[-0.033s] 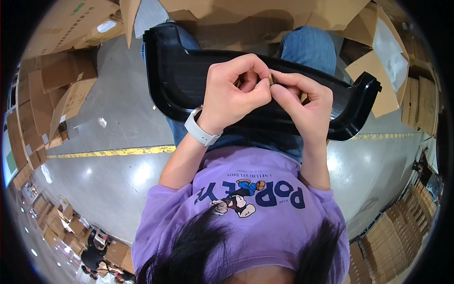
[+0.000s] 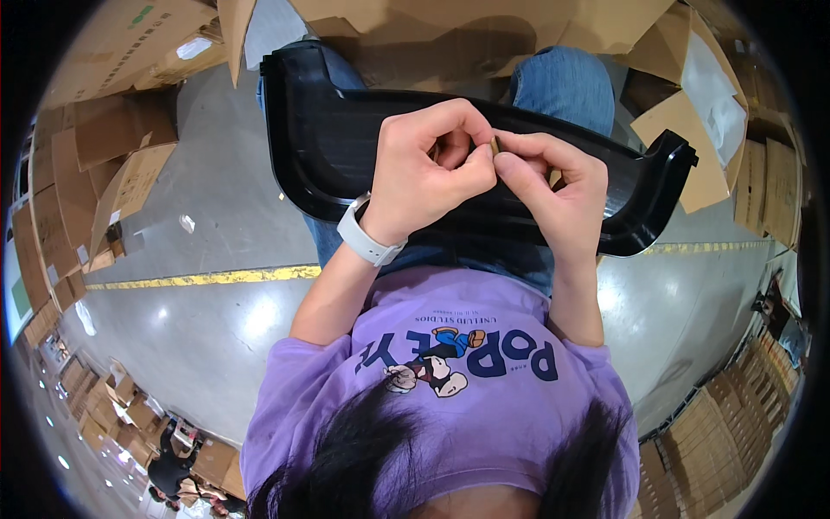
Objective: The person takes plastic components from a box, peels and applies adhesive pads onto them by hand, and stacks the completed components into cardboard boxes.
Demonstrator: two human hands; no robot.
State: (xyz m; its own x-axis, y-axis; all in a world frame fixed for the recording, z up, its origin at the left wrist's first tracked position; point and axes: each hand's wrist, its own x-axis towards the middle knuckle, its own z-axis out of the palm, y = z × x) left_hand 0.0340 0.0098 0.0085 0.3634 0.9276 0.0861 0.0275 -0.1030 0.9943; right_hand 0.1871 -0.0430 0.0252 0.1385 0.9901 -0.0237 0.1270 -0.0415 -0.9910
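Observation:
Both my hands meet in a pinch over a long black plastic tray-like part (image 2: pixel 311 130) that lies across my lap. Between the fingertips is a small yellowish-brown piece (image 2: pixel 495 146), too small to make out its kind. My left hand (image 2: pixel 432 160), with a pale watch on its wrist, grips it from the left with thumb and forefinger. From the other side my right hand (image 2: pixel 562 182) pinches it, thumb below and forefinger above. The black part has a raised rim and upturned ends, and my forearms and hands cover some of its middle.
A large cardboard box (image 2: pixel 415 60) stands just beyond my knees. Open cartons (image 2: pixel 121 182) are at the left, and another open box (image 2: pixel 683 130) is at the right. A yellow line (image 2: pixel 207 278) crosses the grey floor. Far off at lower left, a person (image 2: pixel 169 467) in dark clothes is among boxes.

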